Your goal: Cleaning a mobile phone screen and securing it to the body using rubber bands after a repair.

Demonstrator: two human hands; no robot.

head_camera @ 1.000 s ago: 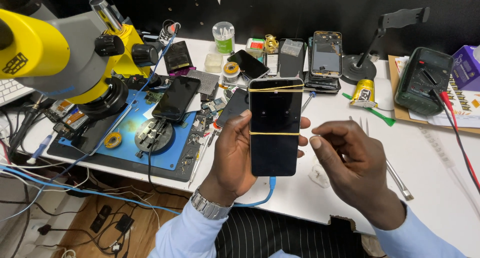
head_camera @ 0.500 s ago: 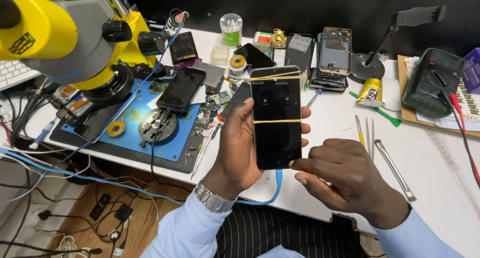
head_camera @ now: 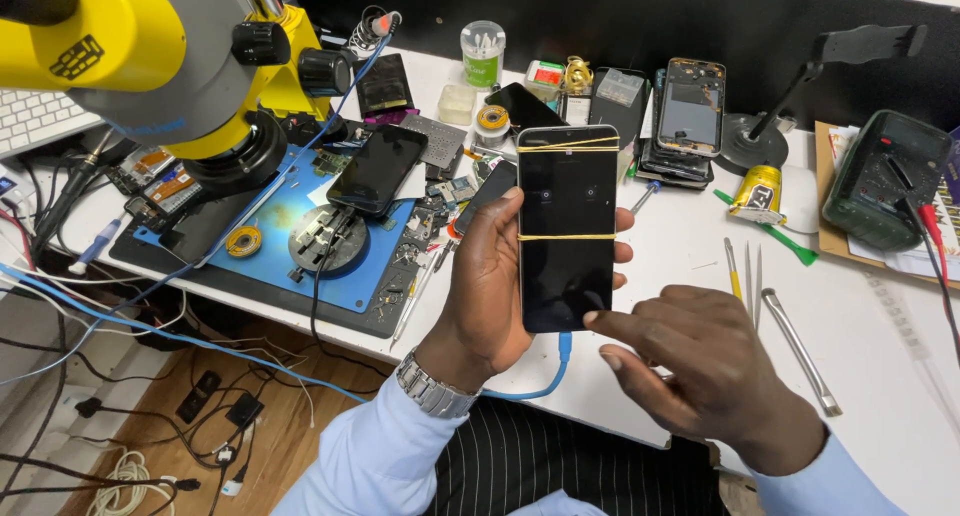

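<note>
1. My left hand (head_camera: pixel 495 281) grips a black phone (head_camera: pixel 567 231) upright, bound by yellow rubber bands (head_camera: pixel 566 237).
2. My right hand (head_camera: pixel 700 371), holding nothing, touches its index fingertip to the phone's lower right edge.
3. Left of the phone, a yellow microscope (head_camera: pixel 150 66) stands over a blue mat (head_camera: pixel 370 276).

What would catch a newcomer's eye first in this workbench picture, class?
Centre frame, the left hand holds up a dark phone bound with yellow rubber bands, while the right hand touches its lower edge with a fingertip. At upper left looms a big yellow microscope over a blue work mat.
</note>
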